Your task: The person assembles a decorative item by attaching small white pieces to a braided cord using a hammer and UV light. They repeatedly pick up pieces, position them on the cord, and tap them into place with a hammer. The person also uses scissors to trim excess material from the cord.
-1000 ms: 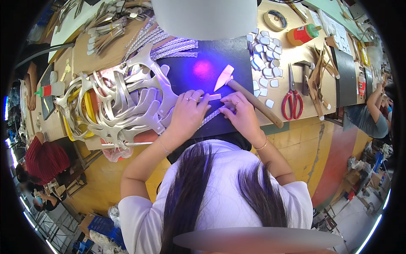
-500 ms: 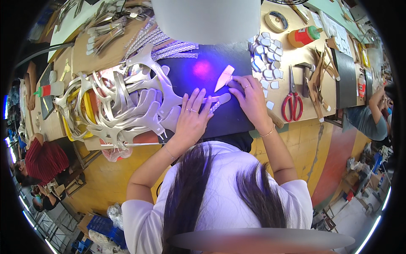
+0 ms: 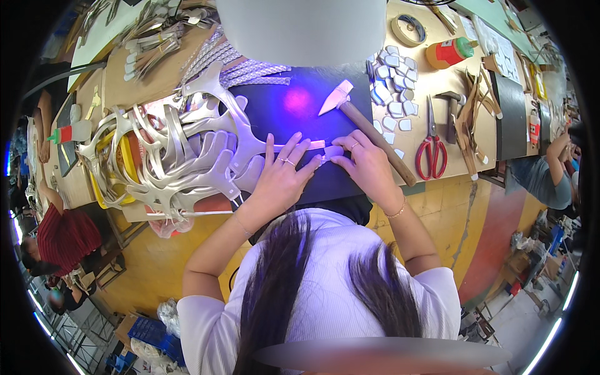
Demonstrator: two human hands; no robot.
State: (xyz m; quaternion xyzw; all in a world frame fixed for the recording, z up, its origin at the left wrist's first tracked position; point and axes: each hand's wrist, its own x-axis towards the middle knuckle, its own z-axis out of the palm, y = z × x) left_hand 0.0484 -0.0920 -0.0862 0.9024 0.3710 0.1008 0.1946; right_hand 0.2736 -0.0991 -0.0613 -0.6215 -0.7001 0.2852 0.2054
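On the black mat (image 3: 347, 178), my left hand (image 3: 282, 178) holds the end of a silver sandal-upper strap (image 3: 315, 144), fingers over it and thumb near a small braided bit below. At the strap's tip, my right hand (image 3: 369, 167) pinches a greyish tab (image 3: 332, 152) between thumb and fingers; the contact is partly hidden by the fingertips. A hammer (image 3: 374, 135) with a wooden handle lies beyond and beside my right hand, its head on the mat. Left of my left hand, several silver strappy uppers (image 3: 181, 156) lie heaped.
A white rounded lamp or machine housing (image 3: 303, 31) overhangs the far side. To the right are small pale pieces (image 3: 394, 78), red-handled scissors (image 3: 431, 156), a glue bottle (image 3: 447, 53) and a tape roll (image 3: 409, 30). Braided strips (image 3: 256, 74) lie beyond the heap. Other people sit at both sides.
My right hand has let go of the hammer, which now lies on the mat, and has moved left onto the strap's tip. The tab there now stands apart from the strap.
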